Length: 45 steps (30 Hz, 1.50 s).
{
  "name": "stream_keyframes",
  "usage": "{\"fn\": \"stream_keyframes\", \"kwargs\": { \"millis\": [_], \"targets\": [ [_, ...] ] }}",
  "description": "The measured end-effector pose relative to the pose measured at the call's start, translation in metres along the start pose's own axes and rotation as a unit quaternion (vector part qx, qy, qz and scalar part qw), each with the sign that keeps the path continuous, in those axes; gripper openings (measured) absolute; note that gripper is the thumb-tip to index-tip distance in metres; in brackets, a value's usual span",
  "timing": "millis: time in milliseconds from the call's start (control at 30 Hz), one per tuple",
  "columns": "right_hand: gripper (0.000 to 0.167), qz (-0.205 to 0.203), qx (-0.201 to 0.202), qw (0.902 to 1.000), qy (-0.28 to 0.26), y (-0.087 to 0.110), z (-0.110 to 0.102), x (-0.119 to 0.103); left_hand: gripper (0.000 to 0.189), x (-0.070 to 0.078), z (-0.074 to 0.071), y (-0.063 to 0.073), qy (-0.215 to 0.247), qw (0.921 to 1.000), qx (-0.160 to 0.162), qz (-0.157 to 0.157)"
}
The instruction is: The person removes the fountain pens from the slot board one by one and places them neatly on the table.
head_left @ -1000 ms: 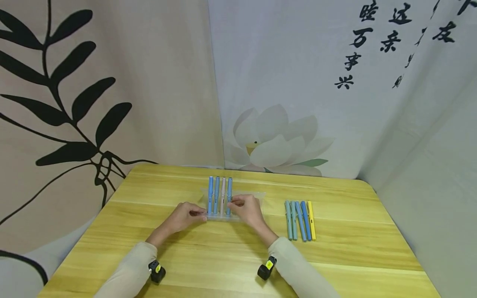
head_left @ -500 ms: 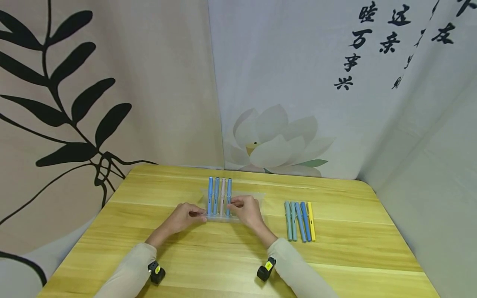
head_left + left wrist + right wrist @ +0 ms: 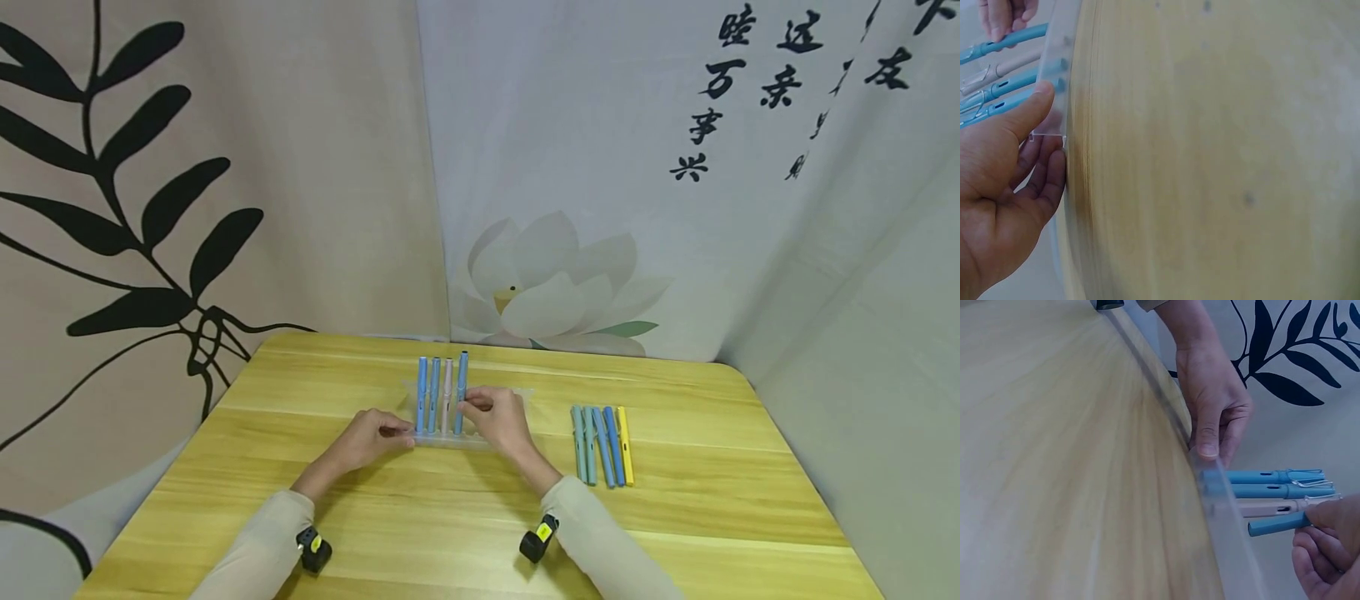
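Note:
A clear plastic pen stand [image 3: 472, 442] sits toward the back of the table. My left hand [image 3: 375, 437] grips its left end, thumb on top and fingers beneath in the left wrist view. Two blue pens [image 3: 422, 396] and a pale pink pen [image 3: 447, 396] stand upright in it. My right hand [image 3: 498, 417] pinches another blue pen [image 3: 462, 379] to the right of the pink one. This pen is upright and stands a little higher than the others. In the right wrist view the lower end of the held pen [image 3: 1279, 524] shows clear of the stand's slots.
Several pens lie side by side on the table to the right: two green pens [image 3: 585, 446], two blue pens [image 3: 609, 446] and a yellow pen [image 3: 626, 446]. A printed curtain [image 3: 555, 167] hangs behind the wooden table [image 3: 420, 533].
The blue pen in my right hand has risen slightly above the tops of the others. My left hand keeps its grip on the stand. The loose pens on the right lie as before.

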State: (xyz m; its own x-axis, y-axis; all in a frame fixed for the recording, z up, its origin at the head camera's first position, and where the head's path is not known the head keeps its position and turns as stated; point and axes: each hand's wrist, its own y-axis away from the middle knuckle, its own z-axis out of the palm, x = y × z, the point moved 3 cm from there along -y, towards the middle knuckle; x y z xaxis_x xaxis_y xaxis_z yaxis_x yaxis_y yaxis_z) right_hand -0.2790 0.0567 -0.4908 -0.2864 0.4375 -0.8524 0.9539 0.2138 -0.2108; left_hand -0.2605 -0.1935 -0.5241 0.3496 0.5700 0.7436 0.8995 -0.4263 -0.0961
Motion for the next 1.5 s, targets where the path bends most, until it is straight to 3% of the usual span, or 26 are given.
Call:
{"fn": "stream_keyframes", "kwargs": {
  "millis": [467,1500],
  "targets": [
    [0.021,-0.011,0.005,0.9999,0.002,0.005,-0.015,-0.011,0.031,0.006,-0.002,0.001,0.006,0.9999,0.001,0.009],
    [0.022,0.006,0.076,0.9969,0.019,0.033,-0.095,0.008,0.031,0.001,-0.002,0.000,0.007,1.0000,-0.004,0.000]
  ]
}}
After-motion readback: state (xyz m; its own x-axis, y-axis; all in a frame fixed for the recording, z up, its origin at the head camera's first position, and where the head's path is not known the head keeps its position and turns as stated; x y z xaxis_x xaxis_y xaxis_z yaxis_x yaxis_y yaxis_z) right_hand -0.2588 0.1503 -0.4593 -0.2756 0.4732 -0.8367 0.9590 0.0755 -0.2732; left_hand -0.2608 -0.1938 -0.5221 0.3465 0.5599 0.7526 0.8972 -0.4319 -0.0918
